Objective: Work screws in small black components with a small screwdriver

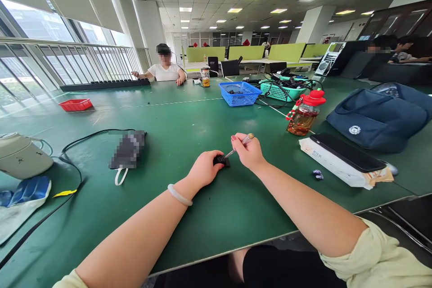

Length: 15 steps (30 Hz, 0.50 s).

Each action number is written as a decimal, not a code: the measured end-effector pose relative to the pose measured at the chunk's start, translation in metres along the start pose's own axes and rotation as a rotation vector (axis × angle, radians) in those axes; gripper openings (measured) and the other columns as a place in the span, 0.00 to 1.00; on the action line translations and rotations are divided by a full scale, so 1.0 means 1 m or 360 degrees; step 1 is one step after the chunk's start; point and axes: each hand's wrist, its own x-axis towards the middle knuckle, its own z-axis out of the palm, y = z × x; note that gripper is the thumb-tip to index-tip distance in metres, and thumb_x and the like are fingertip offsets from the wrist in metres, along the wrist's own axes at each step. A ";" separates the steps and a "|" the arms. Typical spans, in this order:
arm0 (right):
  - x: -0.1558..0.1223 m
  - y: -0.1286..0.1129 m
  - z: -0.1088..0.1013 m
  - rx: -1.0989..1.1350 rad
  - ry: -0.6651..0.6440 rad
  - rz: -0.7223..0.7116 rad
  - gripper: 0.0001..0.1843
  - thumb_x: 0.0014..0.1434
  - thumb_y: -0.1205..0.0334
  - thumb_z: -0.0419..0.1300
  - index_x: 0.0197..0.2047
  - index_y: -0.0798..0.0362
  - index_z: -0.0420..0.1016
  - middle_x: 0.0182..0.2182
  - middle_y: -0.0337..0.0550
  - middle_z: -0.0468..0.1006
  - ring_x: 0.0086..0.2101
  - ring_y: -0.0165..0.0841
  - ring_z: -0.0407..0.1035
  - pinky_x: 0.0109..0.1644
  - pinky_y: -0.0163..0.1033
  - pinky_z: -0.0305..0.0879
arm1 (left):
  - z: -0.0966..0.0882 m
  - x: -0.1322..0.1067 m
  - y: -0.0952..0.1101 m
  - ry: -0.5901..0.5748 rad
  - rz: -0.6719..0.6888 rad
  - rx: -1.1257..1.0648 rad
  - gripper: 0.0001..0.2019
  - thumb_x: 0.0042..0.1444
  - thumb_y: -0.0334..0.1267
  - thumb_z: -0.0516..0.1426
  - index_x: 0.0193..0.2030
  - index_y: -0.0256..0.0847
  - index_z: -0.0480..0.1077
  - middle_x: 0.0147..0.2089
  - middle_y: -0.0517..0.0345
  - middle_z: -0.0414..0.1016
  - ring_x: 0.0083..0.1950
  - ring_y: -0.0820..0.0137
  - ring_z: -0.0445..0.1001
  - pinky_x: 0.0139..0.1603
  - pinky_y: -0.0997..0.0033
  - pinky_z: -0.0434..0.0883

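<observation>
My left hand (204, 168) rests on the green table and grips a small black part (222, 160) between thumb and fingers. What kind of part it is cannot be made out. In my right hand (249, 152) is a thin metal-shafted tool with a tan handle end (249, 137), like a small screwdriver. It slants down to the left, its tip at the black part. The fingers of my right hand are closed around it. Part of the black piece is hidden by my left fingers.
On the right are a white package (332, 168) with a black phone (347, 153), a red-lidded bottle (305, 114) and a navy bag (381, 117). Blue (240, 99) and green baskets (281, 92) stand ahead. A power bank-like block (130, 150) with cables lies left. A person (165, 69) sits opposite.
</observation>
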 end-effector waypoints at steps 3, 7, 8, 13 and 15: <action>-0.001 0.001 0.000 0.0025 0.0012 0.0071 0.28 0.64 0.43 0.50 0.18 0.50 0.54 0.16 0.34 0.55 0.20 0.27 0.51 0.26 0.37 0.50 | -0.001 0.001 0.000 -0.0002 -0.0033 -0.0027 0.14 0.53 0.32 0.60 0.47 0.43 0.75 0.45 0.55 0.80 0.46 0.62 0.77 0.52 0.63 0.73; -0.002 0.004 0.000 -0.0065 -0.0196 0.0069 0.29 0.63 0.42 0.51 0.18 0.50 0.53 0.16 0.34 0.54 0.20 0.27 0.49 0.26 0.37 0.49 | -0.001 0.002 -0.002 -0.0031 -0.0025 -0.0040 0.17 0.51 0.31 0.60 0.49 0.43 0.75 0.48 0.56 0.80 0.49 0.62 0.76 0.54 0.62 0.72; -0.002 0.004 0.000 -0.0088 -0.0225 0.0064 0.29 0.63 0.42 0.51 0.18 0.50 0.53 0.16 0.34 0.53 0.20 0.27 0.49 0.26 0.37 0.48 | -0.001 0.002 -0.002 -0.0044 -0.0012 -0.0047 0.17 0.51 0.30 0.60 0.49 0.44 0.75 0.48 0.56 0.80 0.49 0.62 0.76 0.55 0.62 0.72; -0.002 0.006 0.002 -0.0143 -0.0217 0.0117 0.28 0.63 0.42 0.50 0.19 0.51 0.53 0.16 0.33 0.52 0.20 0.27 0.49 0.26 0.36 0.48 | 0.000 0.002 -0.003 -0.0051 -0.0034 -0.0026 0.19 0.52 0.30 0.60 0.51 0.44 0.74 0.50 0.56 0.79 0.51 0.61 0.75 0.56 0.61 0.71; -0.002 0.008 0.002 -0.0161 -0.0175 0.0184 0.28 0.63 0.42 0.52 0.19 0.50 0.54 0.15 0.33 0.52 0.20 0.27 0.49 0.26 0.36 0.48 | 0.000 0.002 -0.002 -0.0050 -0.0073 -0.0003 0.19 0.52 0.30 0.60 0.52 0.44 0.74 0.50 0.55 0.79 0.51 0.61 0.75 0.57 0.61 0.71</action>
